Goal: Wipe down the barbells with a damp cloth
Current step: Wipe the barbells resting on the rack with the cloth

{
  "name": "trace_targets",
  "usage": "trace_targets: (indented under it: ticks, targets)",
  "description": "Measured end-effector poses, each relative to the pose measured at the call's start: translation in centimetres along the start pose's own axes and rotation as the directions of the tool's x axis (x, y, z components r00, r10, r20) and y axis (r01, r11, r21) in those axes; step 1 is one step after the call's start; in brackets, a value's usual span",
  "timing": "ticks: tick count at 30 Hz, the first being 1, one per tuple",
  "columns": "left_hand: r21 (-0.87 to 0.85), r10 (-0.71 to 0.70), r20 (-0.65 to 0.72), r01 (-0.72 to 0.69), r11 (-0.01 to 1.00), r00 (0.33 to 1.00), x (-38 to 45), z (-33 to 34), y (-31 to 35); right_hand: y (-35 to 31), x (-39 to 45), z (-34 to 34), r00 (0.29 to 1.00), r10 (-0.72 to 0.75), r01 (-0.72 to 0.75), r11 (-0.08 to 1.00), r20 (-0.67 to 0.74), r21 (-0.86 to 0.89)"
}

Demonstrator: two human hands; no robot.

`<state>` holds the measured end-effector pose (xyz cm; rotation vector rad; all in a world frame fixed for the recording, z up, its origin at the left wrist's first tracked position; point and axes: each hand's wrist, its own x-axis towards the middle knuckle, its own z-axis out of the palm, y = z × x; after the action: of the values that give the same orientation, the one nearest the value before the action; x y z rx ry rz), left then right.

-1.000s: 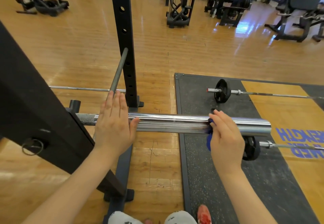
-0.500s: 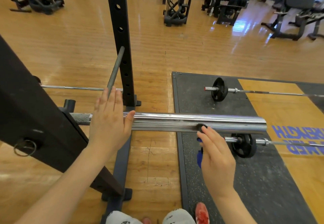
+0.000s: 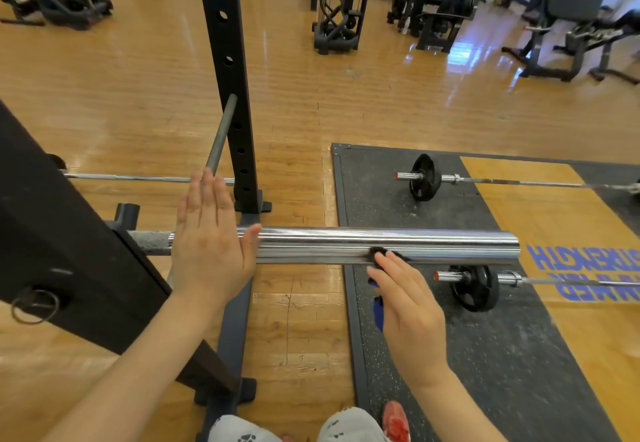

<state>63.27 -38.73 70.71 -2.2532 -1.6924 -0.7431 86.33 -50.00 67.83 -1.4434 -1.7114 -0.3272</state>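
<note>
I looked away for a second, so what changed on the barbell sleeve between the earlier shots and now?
The right hand slid the blue cloth leftward along the chrome barbell sleeve, away from its open end. The left hand stayed flat on the sleeve's inner end. The sleeve stayed where it was.

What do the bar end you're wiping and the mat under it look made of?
The bar sleeve looks like polished chromed steel, with mirror-like streaked reflections. The mat looks like matte black rubber with pale specks. The cloth is blue, probably fabric, mostly hidden under the right hand.
</note>
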Motion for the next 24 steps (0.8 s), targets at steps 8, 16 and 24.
trace_targets:
  ticks: [8,16,24]
  targets:
    - [-0.017,0.005,0.051,-0.004,1.0,0.999,0.4,-0.8,0.2,0.4,4.8,0.5,0.997,0.049,-0.053,0.997,-0.067,-0.06]
    - [-0.028,0.047,0.003,-0.047,0.998,0.999,-2.7,-0.4,0.3,0.5,-0.8,0.6,0.998,-0.062,0.062,0.994,0.004,-0.093]
    - [-0.021,0.08,-0.073,-0.082,0.996,0.994,-0.8,0.4,-0.1,0.9,2.0,-1.1,0.993,-0.009,0.006,1.0,-0.121,-0.022]
